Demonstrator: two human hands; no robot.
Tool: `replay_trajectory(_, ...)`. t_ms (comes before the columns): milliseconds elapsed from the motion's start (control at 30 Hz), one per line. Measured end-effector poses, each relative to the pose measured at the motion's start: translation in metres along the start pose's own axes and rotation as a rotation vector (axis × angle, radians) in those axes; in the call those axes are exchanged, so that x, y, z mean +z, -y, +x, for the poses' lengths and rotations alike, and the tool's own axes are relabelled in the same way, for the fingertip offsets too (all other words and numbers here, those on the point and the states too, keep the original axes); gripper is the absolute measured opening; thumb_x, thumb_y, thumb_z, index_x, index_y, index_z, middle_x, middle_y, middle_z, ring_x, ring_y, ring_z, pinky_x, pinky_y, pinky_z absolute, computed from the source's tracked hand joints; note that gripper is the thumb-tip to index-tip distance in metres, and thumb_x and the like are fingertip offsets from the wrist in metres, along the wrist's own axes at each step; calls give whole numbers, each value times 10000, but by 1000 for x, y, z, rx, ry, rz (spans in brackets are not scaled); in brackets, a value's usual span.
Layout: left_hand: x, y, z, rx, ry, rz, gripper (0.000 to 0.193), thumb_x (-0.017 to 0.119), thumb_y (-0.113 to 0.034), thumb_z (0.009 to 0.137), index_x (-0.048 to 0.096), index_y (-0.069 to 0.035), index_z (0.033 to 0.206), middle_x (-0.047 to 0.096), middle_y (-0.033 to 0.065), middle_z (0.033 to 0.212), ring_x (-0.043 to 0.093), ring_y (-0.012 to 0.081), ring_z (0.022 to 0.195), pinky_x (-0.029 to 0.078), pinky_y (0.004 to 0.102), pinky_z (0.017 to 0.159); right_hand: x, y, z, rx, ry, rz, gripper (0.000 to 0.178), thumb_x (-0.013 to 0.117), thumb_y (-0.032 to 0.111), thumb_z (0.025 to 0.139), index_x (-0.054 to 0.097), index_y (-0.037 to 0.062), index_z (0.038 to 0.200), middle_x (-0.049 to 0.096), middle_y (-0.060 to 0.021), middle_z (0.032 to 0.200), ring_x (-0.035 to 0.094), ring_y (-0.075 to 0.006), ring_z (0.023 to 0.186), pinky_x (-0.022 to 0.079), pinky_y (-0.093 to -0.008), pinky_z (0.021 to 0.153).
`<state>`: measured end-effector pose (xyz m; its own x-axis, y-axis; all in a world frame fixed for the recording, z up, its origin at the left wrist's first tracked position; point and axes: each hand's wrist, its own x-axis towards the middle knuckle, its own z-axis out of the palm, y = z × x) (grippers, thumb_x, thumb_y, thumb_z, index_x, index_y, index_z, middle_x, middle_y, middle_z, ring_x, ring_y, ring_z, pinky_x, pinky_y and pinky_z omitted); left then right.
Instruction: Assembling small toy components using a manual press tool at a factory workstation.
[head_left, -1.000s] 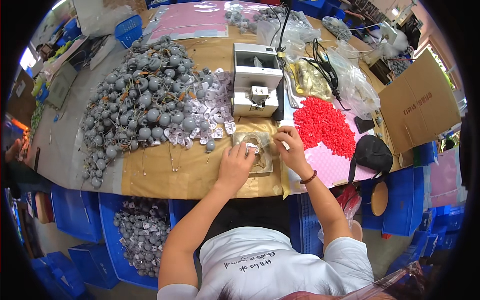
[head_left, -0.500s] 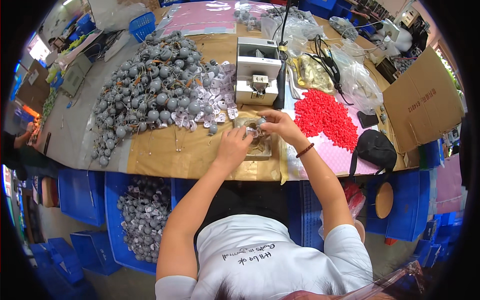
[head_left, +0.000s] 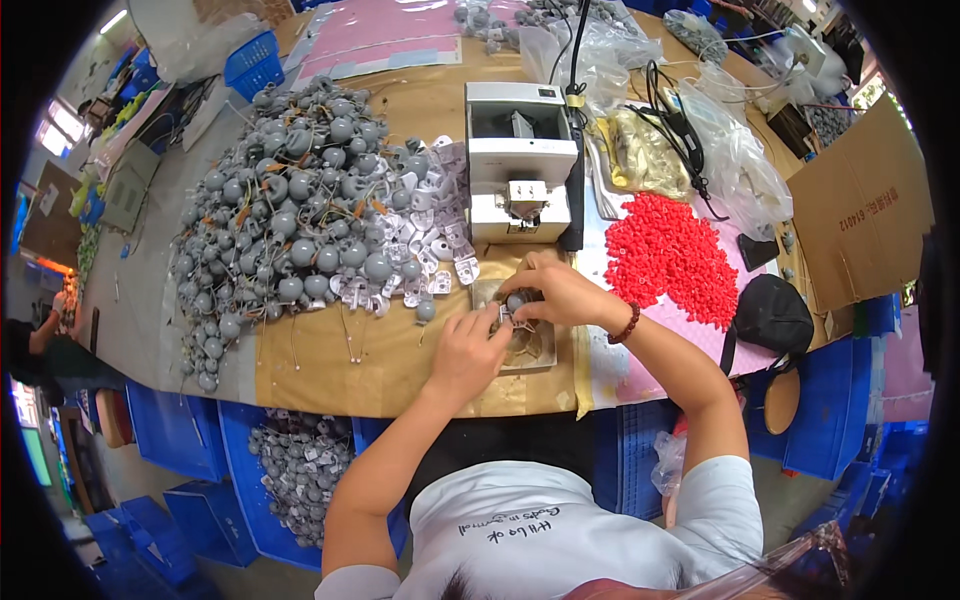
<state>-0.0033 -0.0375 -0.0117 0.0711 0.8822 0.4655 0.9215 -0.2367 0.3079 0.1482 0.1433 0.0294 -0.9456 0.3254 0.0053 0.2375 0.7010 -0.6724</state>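
Over a shallow tray (head_left: 541,357) at the table's front, both of my hands meet at a small grey-and-white plastic part (head_left: 513,302). My left hand (head_left: 468,350) is closed, its fingertips pinching the white side. From the right, my right hand (head_left: 560,288) arches over with its fingers closed on the grey rounded side. My fingers cover much of the part, so its exact shape is hidden. Small loose bits too tiny to name lie in the tray. Just behind my hands stands a white-and-black boxy bench machine (head_left: 520,155).
Left of my hands lies a big heap of grey ball-shaped parts with wires (head_left: 290,215), beside white plastic brackets (head_left: 435,200). At right are small red pieces (head_left: 668,262), a black pouch (head_left: 773,318) and a cardboard sheet (head_left: 860,205). A blue bin (head_left: 238,480) sits below the table.
The view has shifted, so the table appears lower. My right hand has come down over the part, closer to my left fingertips. Both hands stay at the tray.
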Motion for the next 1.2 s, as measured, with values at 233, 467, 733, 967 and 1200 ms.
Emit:
replay_trajectory(233,-6,1,14,-74,35,-88,339,747,-96,757,701,-91,1093,659,119,1146,639,301,1026,500,421,861,-1,8,3,113,-30,33,448,857,167,795,694,89,1205,608,-135,1045,620,-326,979,521,-409,850)
replay_trajectory(467,-2,3,40,-194,44,-111,334,738,-138,791,645,-106,1110,606,56,968,585,271,926,490,406,780,3,13,-6,119,-228,133,436,829,97,829,657,48,1226,633,-101,1069,643,-220,948,532,-351,771)
replay_trajectory(733,1,-3,44,-213,94,-98,385,779,-115,752,670,-64,1118,633,67,970,584,283,968,509,410,814,-35,-130,35,378,-857,-88,588,727,159,926,487,-45,1423,686,-204,1091,676,-274,928,560,-345,760)
replay_trajectory(967,1,-1,37,-241,12,-126,376,778,-116,754,675,-55,1111,646,73,969,589,283,954,512,415,810,-52,-68,40,368,-1051,360,617,735,74,888,442,-36,1420,682,-105,952,653,-151,789,537,-285,736)
replay_trajectory(1200,-5,-3,38,-250,50,-127,363,767,-121,769,671,-59,1113,654,79,986,596,299,956,510,426,805,-89,45,35,-354,-966,767,665,634,-109,894,336,6,1477,638,-84,860,653,-179,720,554,-345,701)
